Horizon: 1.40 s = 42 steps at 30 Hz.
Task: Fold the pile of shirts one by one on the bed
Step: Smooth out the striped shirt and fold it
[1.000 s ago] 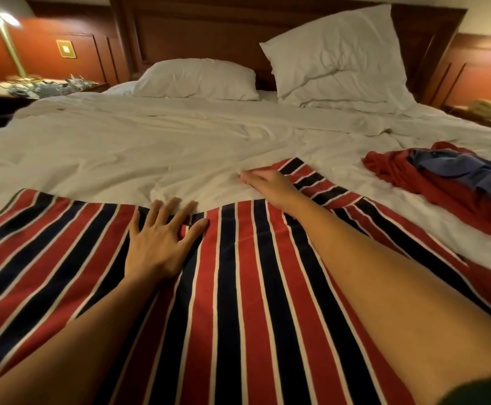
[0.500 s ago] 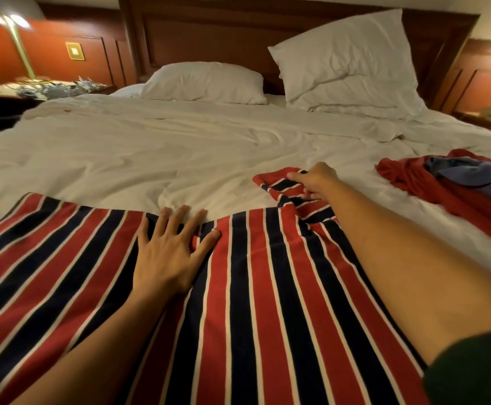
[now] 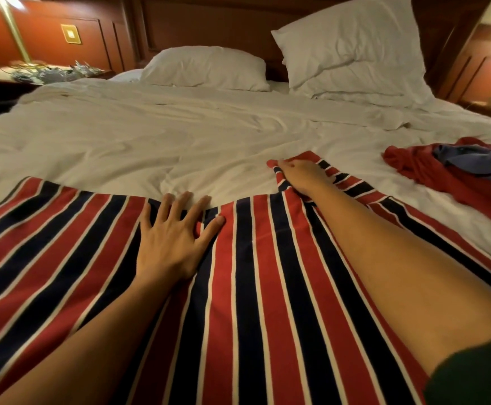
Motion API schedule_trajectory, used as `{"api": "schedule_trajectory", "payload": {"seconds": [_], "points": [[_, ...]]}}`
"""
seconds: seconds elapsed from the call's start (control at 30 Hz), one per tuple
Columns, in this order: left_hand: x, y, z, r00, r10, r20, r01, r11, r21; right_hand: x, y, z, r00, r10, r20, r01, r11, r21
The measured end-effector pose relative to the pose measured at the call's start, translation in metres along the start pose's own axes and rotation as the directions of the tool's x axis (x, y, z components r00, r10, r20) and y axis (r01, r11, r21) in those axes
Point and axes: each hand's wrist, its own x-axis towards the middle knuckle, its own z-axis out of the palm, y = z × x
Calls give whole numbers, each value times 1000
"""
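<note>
The striped shirt point(image 3: 253, 287), in red, navy and white, lies spread flat across the near part of the bed point(image 3: 150, 135). The left hand point(image 3: 171, 244) rests palm-down on the shirt at its far edge. Its fingers point(image 3: 180, 206) are straight and spread, hold nothing, and their tips reach onto the white sheet. The right hand point(image 3: 302, 176) lies on the shirt's right-side sleeve, beyond the body panel. Its fingers point(image 3: 286, 165) reach the sleeve's end; it cannot be told whether they pinch the cloth or only press it. A pile of shirts point(image 3: 457, 176), red and blue, lies further right, with bare sheet between it and the sleeve.
</note>
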Motion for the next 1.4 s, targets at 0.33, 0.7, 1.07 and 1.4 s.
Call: {"api": "schedule_trajectory", "payload": {"seconds": [0.33, 0.7, 1.07, 1.4], "points": [[1, -1, -1, 1000, -5, 9, 5, 1000, -4, -98, 3, -36, 992, -116, 42, 66, 786, 614], [-10, -12, -33, 984, 110, 137, -86, 982, -169, -206, 10, 14, 984, -152, 96, 164, 978, -126], [37, -171, -70, 956, -89, 278, 45, 986, 160, -202, 12, 24, 992, -120, 30, 123, 974, -190], [54, -176, -86, 996, -73, -46, 81, 975, 206, -202, 12, 26, 994, -112, 10, 111, 974, -197]]}}
